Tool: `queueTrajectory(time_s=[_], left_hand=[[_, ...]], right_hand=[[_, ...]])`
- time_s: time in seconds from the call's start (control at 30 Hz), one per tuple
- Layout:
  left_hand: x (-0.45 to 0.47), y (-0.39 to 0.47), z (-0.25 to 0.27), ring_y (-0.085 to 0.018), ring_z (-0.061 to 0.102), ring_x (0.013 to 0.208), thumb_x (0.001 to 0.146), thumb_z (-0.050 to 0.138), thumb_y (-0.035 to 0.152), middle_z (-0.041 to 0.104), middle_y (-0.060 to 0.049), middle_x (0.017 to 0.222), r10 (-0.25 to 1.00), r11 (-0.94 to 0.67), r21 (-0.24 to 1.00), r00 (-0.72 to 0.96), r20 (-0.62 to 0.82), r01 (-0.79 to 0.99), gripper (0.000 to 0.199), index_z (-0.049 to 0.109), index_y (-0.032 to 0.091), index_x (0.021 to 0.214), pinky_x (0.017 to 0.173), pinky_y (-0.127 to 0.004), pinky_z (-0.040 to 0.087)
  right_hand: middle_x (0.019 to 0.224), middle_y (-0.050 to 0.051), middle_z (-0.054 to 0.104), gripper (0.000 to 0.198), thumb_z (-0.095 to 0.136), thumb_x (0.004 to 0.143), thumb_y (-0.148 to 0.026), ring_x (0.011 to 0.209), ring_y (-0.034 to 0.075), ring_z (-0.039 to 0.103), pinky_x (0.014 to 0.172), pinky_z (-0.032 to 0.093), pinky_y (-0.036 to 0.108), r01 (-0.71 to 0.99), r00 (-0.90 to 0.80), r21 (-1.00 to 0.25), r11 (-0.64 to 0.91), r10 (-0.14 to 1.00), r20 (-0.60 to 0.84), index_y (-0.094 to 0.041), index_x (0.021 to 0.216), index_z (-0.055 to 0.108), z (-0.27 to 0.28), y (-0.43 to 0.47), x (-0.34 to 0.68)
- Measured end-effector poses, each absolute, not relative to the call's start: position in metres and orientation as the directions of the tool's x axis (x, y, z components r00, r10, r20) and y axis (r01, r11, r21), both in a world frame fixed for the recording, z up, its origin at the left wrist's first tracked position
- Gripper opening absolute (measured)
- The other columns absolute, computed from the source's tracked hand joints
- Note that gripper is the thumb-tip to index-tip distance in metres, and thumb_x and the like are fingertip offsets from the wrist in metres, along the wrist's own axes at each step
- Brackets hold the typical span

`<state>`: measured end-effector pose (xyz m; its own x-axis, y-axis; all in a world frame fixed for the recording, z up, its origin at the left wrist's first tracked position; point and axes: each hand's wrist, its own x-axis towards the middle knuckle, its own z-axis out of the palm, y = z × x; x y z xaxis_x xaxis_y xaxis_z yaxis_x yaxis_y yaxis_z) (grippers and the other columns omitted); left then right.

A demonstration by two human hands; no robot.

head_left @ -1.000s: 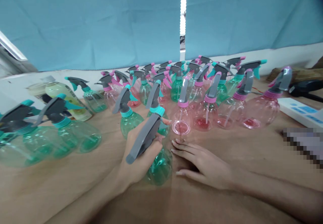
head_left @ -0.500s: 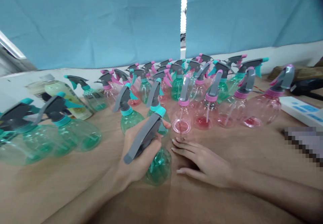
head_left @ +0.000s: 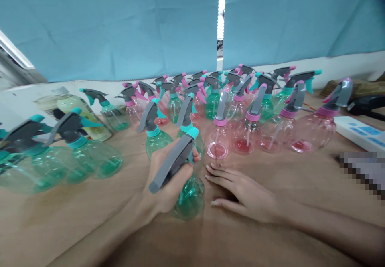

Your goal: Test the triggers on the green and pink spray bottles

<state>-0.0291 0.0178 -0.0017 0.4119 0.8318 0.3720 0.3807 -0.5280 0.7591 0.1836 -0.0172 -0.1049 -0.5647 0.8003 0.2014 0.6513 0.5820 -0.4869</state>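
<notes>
My left hand (head_left: 170, 183) is wrapped round the neck of a green spray bottle (head_left: 190, 201) with a grey and turquoise trigger head. The bottle's base is at the table surface, and the hand hides its collar. My right hand (head_left: 240, 191) lies palm down on the table with its fingers stretched out, just right of that bottle and apart from it. Past my left fingers are more green spray bottles (head_left: 156, 140). Beyond my right fingertips stands a pink spray bottle (head_left: 217, 142), in a row with several other pink ones.
Several green spray bottles (head_left: 110, 160) stand at the left, by a pale yellow-green bottle (head_left: 81, 110). Many mixed pink and green ones crowd the back. On the right are a white panel with blue markings (head_left: 361, 132), a black object (head_left: 368, 104) and a blurred-out flat item (head_left: 363, 170).
The view has shifted very slightly. My left hand stays on the green spray bottle and my right hand rests where it was.
</notes>
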Motion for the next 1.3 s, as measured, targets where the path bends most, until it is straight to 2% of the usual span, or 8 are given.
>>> queueTrajectory(time_s=[0.13,0.17,0.23,0.33,0.4,0.7,0.87,1.3], left_hand=[[-0.0287,0.0186,-0.0047,-0.021,0.066,0.088,0.073,0.050,0.016,0.068,0.001,0.096,0.846,-0.498,0.807,0.385,0.370,0.318,0.026,0.063,0.027,0.093,0.080,-0.033,0.052],[-0.0282,0.0184,-0.0052,-0.021,0.066,0.091,0.073,0.051,0.016,0.068,0.001,0.099,0.853,-0.485,0.814,0.378,0.359,0.320,0.029,0.063,0.028,0.096,0.081,-0.033,0.053],[-0.0270,0.0173,-0.0054,-0.020,0.066,0.079,0.076,0.051,0.018,0.067,0.001,0.089,0.870,-0.455,0.819,0.369,0.326,0.349,0.031,0.063,0.029,0.103,0.070,-0.031,0.052],[-0.0254,0.0152,-0.0039,-0.017,0.054,0.051,0.080,0.051,0.022,0.058,0.004,0.063,0.882,-0.434,0.814,0.368,0.296,0.386,0.032,0.062,0.030,0.109,0.049,-0.029,0.043],[-0.0247,0.0144,-0.0027,-0.016,0.047,0.044,0.080,0.052,0.023,0.051,0.006,0.054,0.881,-0.436,0.807,0.372,0.293,0.397,0.032,0.063,0.029,0.109,0.045,-0.029,0.038],[-0.0279,0.0155,-0.0088,-0.015,0.048,0.047,0.084,0.051,0.023,0.047,0.007,0.057,0.874,-0.451,0.804,0.376,0.309,0.388,0.033,0.061,0.032,0.113,0.050,-0.029,0.038],[-0.0266,0.0147,-0.0070,-0.016,0.046,0.046,0.082,0.052,0.024,0.044,0.007,0.053,0.884,-0.436,0.806,0.357,0.302,0.399,0.030,0.062,0.029,0.110,0.046,-0.029,0.036],[-0.0269,0.0151,-0.0084,-0.016,0.054,0.053,0.083,0.052,0.022,0.054,0.005,0.061,0.878,-0.450,0.801,0.360,0.315,0.394,0.032,0.062,0.030,0.112,0.052,-0.029,0.042]], right_hand=[[0.152,0.010,0.039,0.063,0.050,0.094,-0.053,0.140,0.026,0.035,0.116,0.030,0.046,0.656,-0.563,-0.483,0.580,0.802,0.198,-0.018,0.146,0.042,-0.1041,-0.0171,0.1835],[0.152,0.010,0.039,0.064,0.050,0.094,-0.053,0.140,0.026,0.035,0.116,0.030,0.046,0.656,-0.562,-0.486,0.578,0.803,0.196,-0.017,0.145,0.042,-0.1039,-0.0171,0.1835],[0.151,0.011,0.039,0.065,0.050,0.093,-0.054,0.140,0.027,0.035,0.116,0.030,0.046,0.658,-0.562,-0.486,0.575,0.805,0.191,-0.016,0.145,0.042,-0.1036,-0.0171,0.1835],[0.151,0.010,0.039,0.065,0.049,0.094,-0.055,0.141,0.026,0.034,0.116,0.030,0.045,0.666,-0.566,-0.470,0.580,0.802,0.189,-0.015,0.145,0.042,-0.1043,-0.0172,0.1837],[0.152,0.010,0.039,0.064,0.048,0.094,-0.055,0.141,0.025,0.034,0.115,0.031,0.044,0.665,-0.567,-0.462,0.586,0.800,0.198,-0.016,0.145,0.042,-0.1053,-0.0173,0.1838],[0.151,0.011,0.040,0.063,0.049,0.095,-0.052,0.140,0.026,0.036,0.115,0.031,0.047,0.650,-0.565,-0.480,0.589,0.797,0.213,-0.016,0.145,0.042,-0.1051,-0.0175,0.1837],[0.152,0.010,0.039,0.063,0.051,0.094,-0.052,0.140,0.026,0.036,0.115,0.031,0.047,0.636,-0.563,-0.493,0.594,0.794,0.230,-0.020,0.147,0.040,-0.1073,-0.0170,0.1844],[0.151,0.010,0.039,0.063,0.051,0.094,-0.052,0.140,0.027,0.035,0.115,0.031,0.047,0.639,-0.561,-0.497,0.588,0.797,0.222,-0.019,0.146,0.040,-0.1054,-0.0174,0.1844]])
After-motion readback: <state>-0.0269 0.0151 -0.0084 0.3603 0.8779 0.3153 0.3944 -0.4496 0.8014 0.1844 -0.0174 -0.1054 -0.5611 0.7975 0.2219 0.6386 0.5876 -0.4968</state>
